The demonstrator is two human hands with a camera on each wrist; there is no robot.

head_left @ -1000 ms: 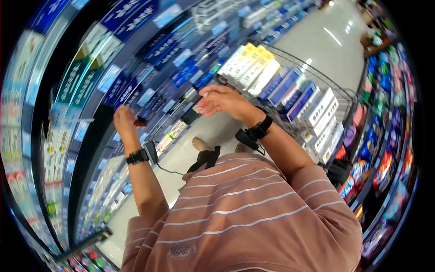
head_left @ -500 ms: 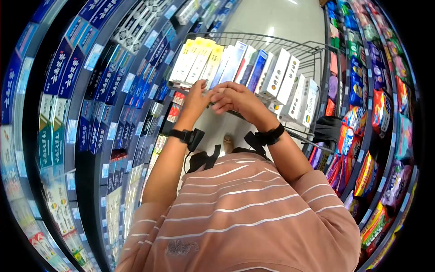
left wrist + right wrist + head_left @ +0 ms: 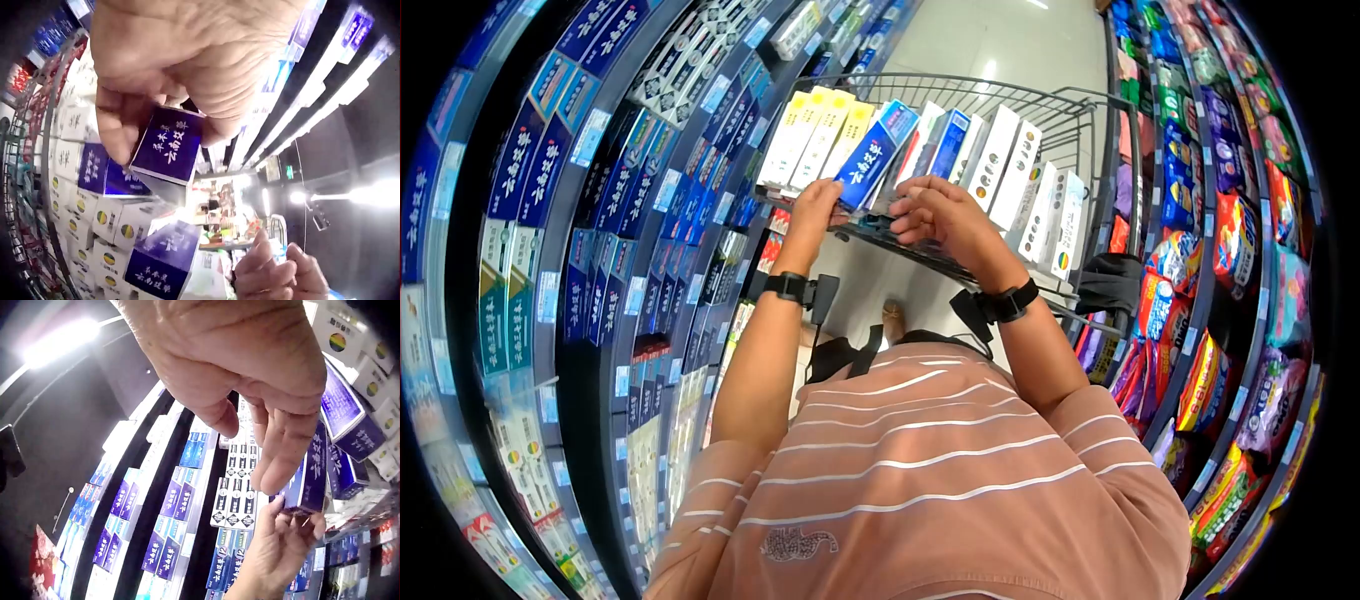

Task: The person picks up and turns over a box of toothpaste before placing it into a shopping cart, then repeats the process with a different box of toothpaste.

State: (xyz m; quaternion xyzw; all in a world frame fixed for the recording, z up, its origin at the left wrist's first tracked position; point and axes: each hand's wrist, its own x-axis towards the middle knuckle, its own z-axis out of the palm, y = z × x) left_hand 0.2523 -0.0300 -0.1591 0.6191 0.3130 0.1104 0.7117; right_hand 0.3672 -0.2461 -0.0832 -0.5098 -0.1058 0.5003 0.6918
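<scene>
My left hand [image 3: 810, 222] grips the near end of a long blue toothpaste box [image 3: 880, 150] with white lettering, tilted over the cart. In the left wrist view the fingers and thumb pinch the box's end [image 3: 167, 142] from both sides. Just right of it, my right hand [image 3: 948, 222] hangs with loosely bent fingers and holds nothing, close to the row of boxes. Another blue box [image 3: 949, 145] stands among the white boxes [image 3: 1000, 150] in the cart. Yellow-topped white boxes [image 3: 815, 135] stand to the left of the held box.
The wire shopping cart [image 3: 1060, 130] stands directly in front of me. Shelves of blue and white cartons [image 3: 530, 160] line the left side. Colourful bagged goods [image 3: 1165, 300] fill the right shelves. A pale tiled floor [image 3: 1000, 35] stretches beyond the cart.
Both hands have come from beside the left shelf to the cart as the view turned. The left hand now holds the blue toothpaste box; the right has moved slightly away from the left.
</scene>
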